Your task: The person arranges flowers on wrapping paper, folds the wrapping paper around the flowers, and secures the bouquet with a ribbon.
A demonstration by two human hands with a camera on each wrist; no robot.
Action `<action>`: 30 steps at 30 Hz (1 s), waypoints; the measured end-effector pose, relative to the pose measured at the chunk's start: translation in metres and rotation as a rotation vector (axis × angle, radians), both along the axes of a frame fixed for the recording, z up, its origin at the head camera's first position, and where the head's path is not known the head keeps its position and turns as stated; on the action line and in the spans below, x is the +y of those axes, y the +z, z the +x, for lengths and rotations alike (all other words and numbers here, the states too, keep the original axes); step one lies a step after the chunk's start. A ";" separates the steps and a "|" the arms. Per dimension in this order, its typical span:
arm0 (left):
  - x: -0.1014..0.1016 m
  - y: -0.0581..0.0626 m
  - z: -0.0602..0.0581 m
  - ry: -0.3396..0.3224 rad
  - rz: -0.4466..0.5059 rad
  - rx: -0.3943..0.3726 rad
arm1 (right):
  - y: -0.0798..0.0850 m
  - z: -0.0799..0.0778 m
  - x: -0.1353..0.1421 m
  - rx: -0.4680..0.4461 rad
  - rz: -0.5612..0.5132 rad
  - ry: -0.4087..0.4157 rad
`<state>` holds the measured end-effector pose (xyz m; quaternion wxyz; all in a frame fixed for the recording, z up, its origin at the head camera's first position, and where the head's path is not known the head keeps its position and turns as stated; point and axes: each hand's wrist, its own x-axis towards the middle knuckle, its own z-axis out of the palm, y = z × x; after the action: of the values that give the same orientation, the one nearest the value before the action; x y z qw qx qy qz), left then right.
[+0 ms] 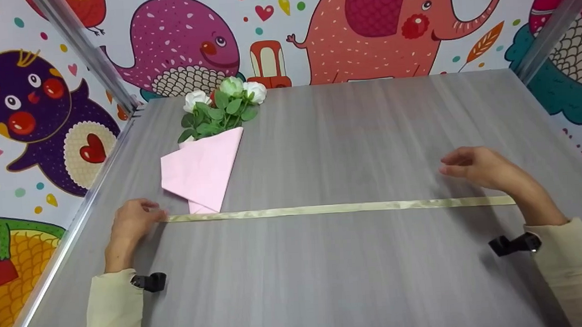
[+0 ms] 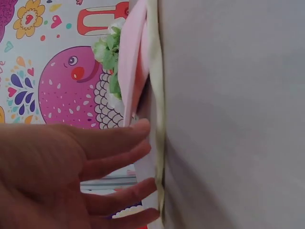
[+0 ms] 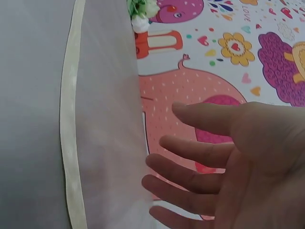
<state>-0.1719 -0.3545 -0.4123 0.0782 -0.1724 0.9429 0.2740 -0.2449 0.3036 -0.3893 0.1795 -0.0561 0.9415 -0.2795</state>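
A long cream ribbon (image 1: pixel 323 209) lies stretched straight across the table. A bouquet of white and pale green artificial roses (image 1: pixel 232 87) in folded pink wrapping paper (image 1: pixel 201 168) lies at the left, its lower tip at the ribbon. My left hand (image 1: pixel 134 224) is at the ribbon's left end; in the left wrist view its loosely extended fingers (image 2: pixel 124 191) reach to the ribbon's edge without curling round it. Raised above the table on the right, my right hand (image 1: pixel 485 168) holds nothing, its fingers spread in the right wrist view, apart from the ribbon (image 3: pixel 70 114).
The grey wood-grain table (image 1: pixel 327 281) is bordered by walls with cartoon animals. Metal frame posts (image 1: pixel 88 49) stand at the back corners. A black wrist camera (image 1: pixel 150 282) sits on the left sleeve, another camera (image 1: pixel 514 244) on the right.
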 end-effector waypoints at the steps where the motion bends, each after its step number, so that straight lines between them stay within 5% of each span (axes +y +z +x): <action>1: 0.002 0.002 -0.001 0.017 0.013 0.006 | 0.000 -0.002 -0.005 0.002 -0.015 0.008; 6: 0.016 0.014 -0.007 0.099 0.099 0.060 | 0.000 -0.009 -0.028 0.011 -0.081 0.054; 14: 0.032 0.021 -0.014 0.113 0.166 0.148 | -0.002 -0.010 -0.060 0.091 -0.244 0.073; 20: 0.039 0.022 -0.015 0.087 0.246 0.126 | -0.011 -0.010 -0.088 0.143 -0.421 0.060; 30: 0.045 0.022 -0.023 0.037 0.300 0.135 | -0.007 -0.016 -0.143 -0.009 -0.696 0.070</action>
<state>-0.1944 -0.3094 -0.3902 0.0343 -0.1574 0.8912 0.4241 -0.2611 0.1609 -0.3967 0.1631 -0.1448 0.7864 -0.5779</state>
